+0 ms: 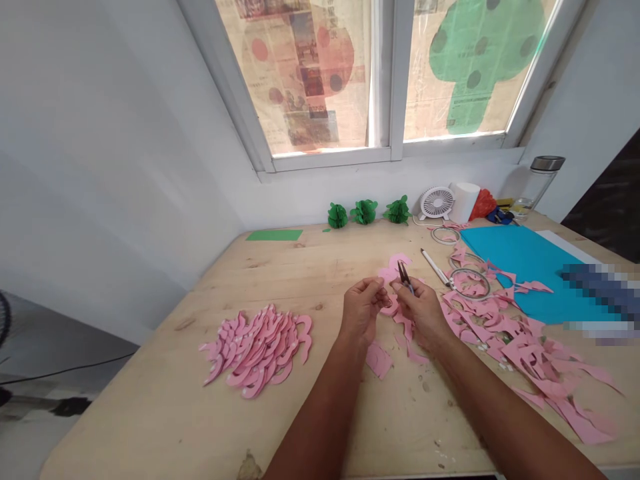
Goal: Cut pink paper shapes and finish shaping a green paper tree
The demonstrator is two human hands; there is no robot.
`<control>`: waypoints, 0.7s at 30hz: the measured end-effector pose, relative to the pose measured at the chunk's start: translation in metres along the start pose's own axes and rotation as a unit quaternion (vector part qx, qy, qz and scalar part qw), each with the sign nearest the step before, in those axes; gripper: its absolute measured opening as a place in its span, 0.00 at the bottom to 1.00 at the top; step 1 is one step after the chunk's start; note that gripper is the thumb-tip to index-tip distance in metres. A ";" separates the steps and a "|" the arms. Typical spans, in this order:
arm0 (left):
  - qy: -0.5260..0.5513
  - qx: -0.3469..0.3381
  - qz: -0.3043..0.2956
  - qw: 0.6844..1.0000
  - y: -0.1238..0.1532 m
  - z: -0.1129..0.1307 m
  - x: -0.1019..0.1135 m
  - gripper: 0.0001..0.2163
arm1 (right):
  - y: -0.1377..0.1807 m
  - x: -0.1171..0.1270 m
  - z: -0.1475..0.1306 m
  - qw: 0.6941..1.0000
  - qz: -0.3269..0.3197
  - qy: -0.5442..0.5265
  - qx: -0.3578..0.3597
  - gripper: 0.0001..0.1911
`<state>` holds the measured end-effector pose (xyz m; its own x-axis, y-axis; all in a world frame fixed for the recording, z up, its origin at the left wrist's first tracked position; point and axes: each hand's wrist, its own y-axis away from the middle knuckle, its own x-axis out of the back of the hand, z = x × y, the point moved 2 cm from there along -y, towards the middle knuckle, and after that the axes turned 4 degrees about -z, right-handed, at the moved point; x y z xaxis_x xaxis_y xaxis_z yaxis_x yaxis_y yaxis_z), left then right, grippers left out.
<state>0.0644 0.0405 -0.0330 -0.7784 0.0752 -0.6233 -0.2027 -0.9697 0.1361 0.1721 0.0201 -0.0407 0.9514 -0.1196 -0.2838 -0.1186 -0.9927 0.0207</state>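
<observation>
Over the middle of the table, my left hand (pixel 364 301) is closed, its fingers pinching a small curved piece of pink paper (pixel 388 274). Close beside it, my right hand (pixel 417 308) grips a small pair of scissors (pixel 404 274) with the blades pointing up and away from me. More pink paper hangs below and between the two hands. A square pink paper piece (pixel 379 361) lies on the table under my left wrist. To the left sits a heap of pink curved cutouts (pixel 263 350) with white dots on them.
Pink paper scraps (pixel 537 353) spread across the right side, near rolls of tape (pixel 469 284) and a white pen (pixel 435 267). Blue sheets (pixel 530 267) lie behind them. Green paper ornaments (pixel 364 212), a small white fan (pixel 437 203) and a glass bottle (pixel 540 187) line the back.
</observation>
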 end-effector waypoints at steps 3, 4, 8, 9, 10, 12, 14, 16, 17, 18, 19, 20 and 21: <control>-0.031 0.005 -0.013 0.999 0.002 -0.004 -0.005 0.11 | -0.001 0.001 0.000 0.999 0.022 -0.030 0.008 0.16; -0.046 0.008 -0.016 0.999 0.003 -0.005 -0.006 0.12 | -0.001 0.002 0.000 0.999 0.024 -0.037 0.005 0.16; -0.105 -0.012 0.005 0.994 0.001 -0.003 -0.005 0.11 | -0.002 0.005 -0.005 0.999 0.027 -0.021 -0.004 0.17; -0.118 -0.026 0.012 0.993 0.001 -0.002 -0.004 0.11 | -0.002 0.006 -0.006 1.000 0.023 -0.005 -0.004 0.17; -0.128 -0.039 0.016 0.991 0.000 0.000 -0.003 0.10 | -0.003 0.006 -0.007 1.000 0.018 0.011 -0.003 0.17; -0.145 -0.052 0.010 0.988 -0.001 0.002 -0.001 0.09 | -0.003 0.007 -0.009 0.999 0.005 0.036 -0.002 0.17; -0.155 -0.047 -0.003 0.987 -0.001 0.003 -0.001 0.08 | -0.004 0.007 -0.009 0.999 0.001 0.047 -0.001 0.17; -0.156 -0.044 -0.002 0.987 -0.002 0.005 0.000 0.09 | -0.004 0.006 -0.009 0.999 0.003 0.047 0.002 0.17; -0.151 -0.045 0.003 0.988 -0.002 0.005 0.000 0.09 | -0.003 0.006 -0.009 0.999 0.003 0.046 0.005 0.17; -0.141 -0.049 0.012 0.989 -0.002 0.006 0.000 0.10 | -0.003 0.006 -0.009 0.999 0.001 0.044 0.007 0.17; -0.126 -0.054 0.022 0.990 -0.002 0.007 0.001 0.10 | -0.002 0.006 -0.009 0.999 -0.005 0.042 0.009 0.17; -0.106 -0.058 0.029 0.992 -0.002 0.007 0.002 0.11 | -0.002 0.005 -0.010 0.999 -0.013 0.040 0.010 0.17; -0.085 -0.060 0.033 0.994 -0.003 0.008 0.002 0.11 | -0.001 0.004 -0.010 0.999 -0.023 0.038 0.009 0.18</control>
<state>0.0585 0.0450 -0.0289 -0.8787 0.0384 -0.4758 -0.0832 -0.9938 0.0734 0.1793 0.0206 -0.0325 0.9749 -0.0748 -0.2099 -0.0783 -0.9969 -0.0082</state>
